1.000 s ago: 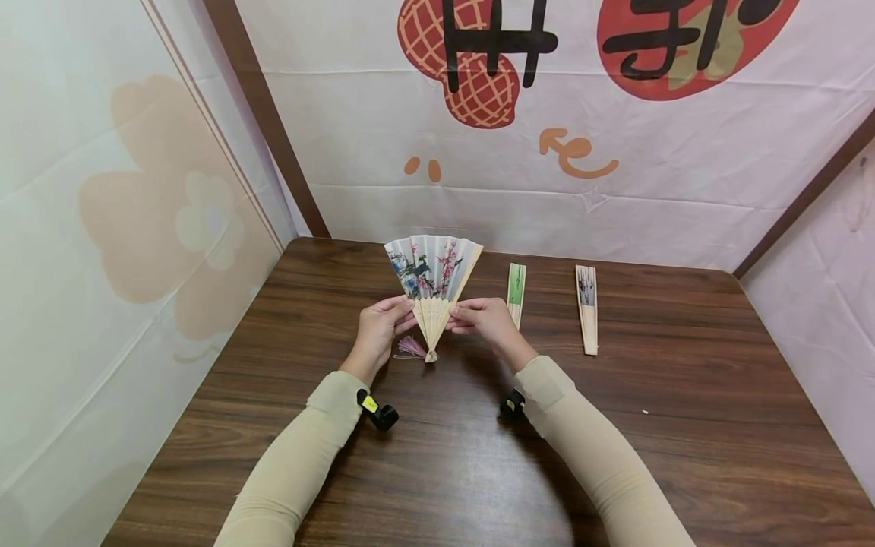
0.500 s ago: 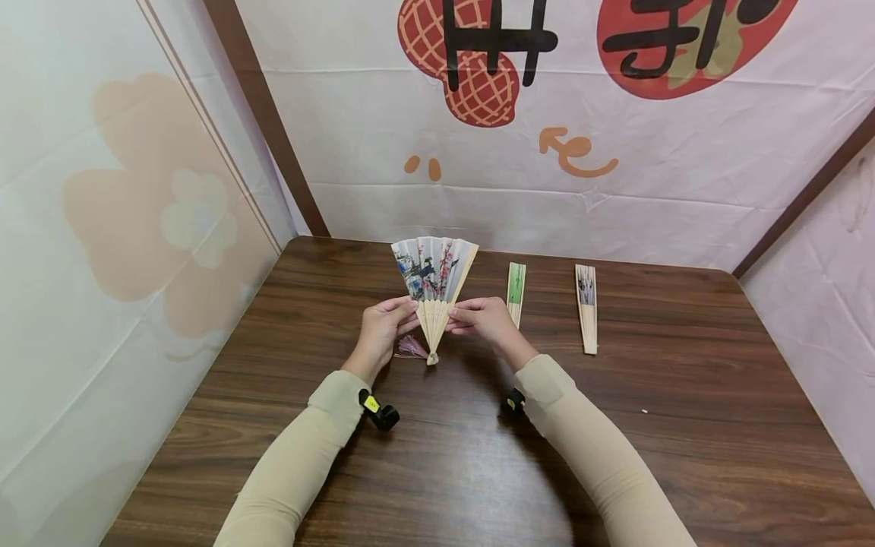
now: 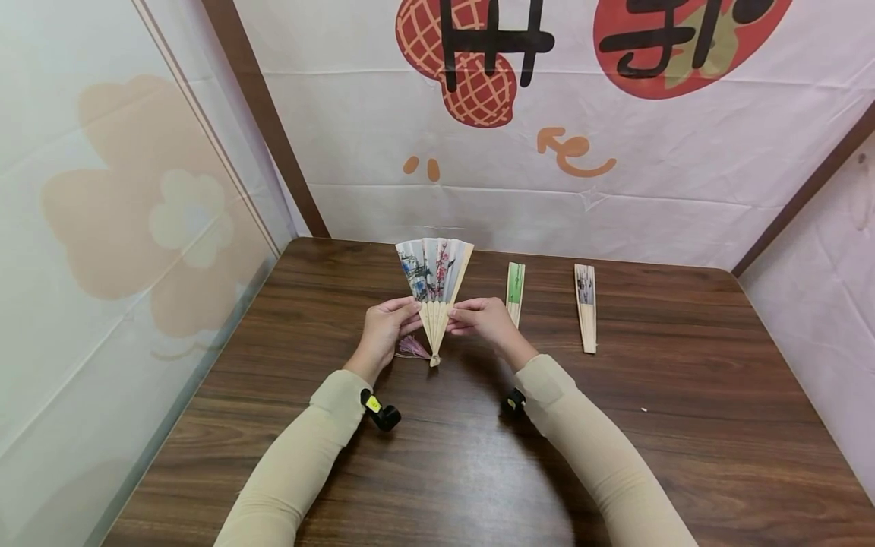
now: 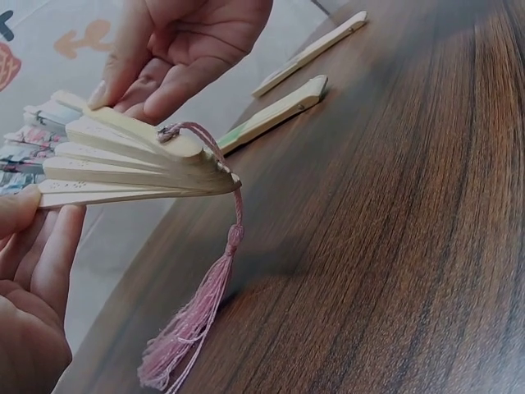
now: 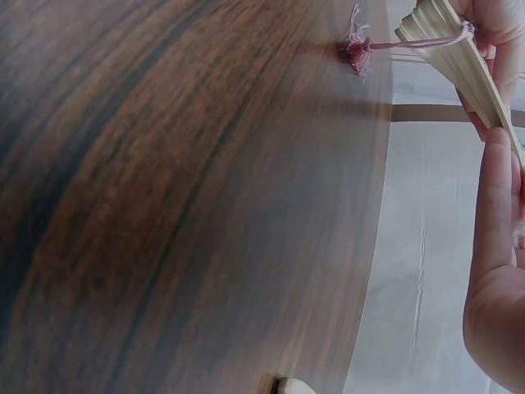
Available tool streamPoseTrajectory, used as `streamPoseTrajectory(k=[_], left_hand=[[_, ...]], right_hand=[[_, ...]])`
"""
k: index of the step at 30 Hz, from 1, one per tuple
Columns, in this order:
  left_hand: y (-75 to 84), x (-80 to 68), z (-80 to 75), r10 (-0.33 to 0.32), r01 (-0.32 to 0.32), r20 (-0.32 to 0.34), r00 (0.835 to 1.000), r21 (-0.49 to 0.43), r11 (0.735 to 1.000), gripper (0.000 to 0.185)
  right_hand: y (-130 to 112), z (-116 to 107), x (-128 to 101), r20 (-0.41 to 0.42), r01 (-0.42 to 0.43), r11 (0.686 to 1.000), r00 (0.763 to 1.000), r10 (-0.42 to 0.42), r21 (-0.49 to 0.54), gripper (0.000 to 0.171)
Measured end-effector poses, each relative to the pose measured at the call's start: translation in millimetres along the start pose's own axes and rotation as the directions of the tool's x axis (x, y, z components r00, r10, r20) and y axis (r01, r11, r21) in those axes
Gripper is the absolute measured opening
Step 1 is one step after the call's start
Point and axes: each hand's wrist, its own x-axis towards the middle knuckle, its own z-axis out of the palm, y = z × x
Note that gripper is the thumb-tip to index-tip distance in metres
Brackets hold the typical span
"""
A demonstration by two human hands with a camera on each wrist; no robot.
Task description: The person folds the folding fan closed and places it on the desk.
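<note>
A partly spread folding fan (image 3: 435, 277) with blue and pink flower prints and pale bamboo ribs is held up over the table's far half. My left hand (image 3: 384, 330) pinches its left outer rib between thumb and fingers. On the other side, my right hand (image 3: 487, 320) pinches the right outer rib. The ribs (image 4: 123, 164) stand in loose pleats in the left wrist view. From the fan's pivot end hangs a pink tassel (image 4: 197, 320) on a cord. In the right wrist view, the right thumb (image 5: 494, 197) lies along the rib's edge.
A closed green fan (image 3: 516, 292) lies just beyond the right hand, partly hidden by it. Farther right lies another closed fan (image 3: 585, 308) with a grey print. The brown wooden table (image 3: 437, 463) meets a printed cloth wall (image 3: 369, 209) at its back. A tiny white scrap (image 3: 644, 409) lies at right.
The fan has narrowed as its left side folded in toward the right. My left hand has shifted slightly right with it; the right hand stays nearly in place.
</note>
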Motion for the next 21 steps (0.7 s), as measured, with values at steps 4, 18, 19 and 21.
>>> streamPoseTrajectory(k=[4, 18, 19, 21], left_hand=[[0.0, -0.6, 0.8, -0.003, 0.003, 0.0, 1.0, 0.0, 1.0, 0.022], [0.9, 0.4, 0.1, 0.0, 0.0, 0.0, 1.0, -0.01, 1.0, 0.025], [0.9, 0.6, 0.1, 0.001, -0.001, -0.001, 1.0, -0.01, 1.0, 0.024], [0.9, 0.9, 0.3, 0.001, -0.001, -0.005, 1.0, -0.01, 1.0, 0.023]], right_hand=[[1.7, -0.2, -0.7, -0.009, -0.002, 1.0, 1.0, 0.002, 0.02, 0.028], [12.3, 6.5, -1.1, -0.023, -0.031, 0.991, 0.999, 0.035, 0.131, 0.03], [13.0, 7.4, -1.2, -0.02, -0.035, 0.99, 0.999, 0.038, 0.135, 0.031], [14.0, 8.9, -1.3, -0.017, -0.041, 0.989, 0.999, 0.044, 0.142, 0.032]])
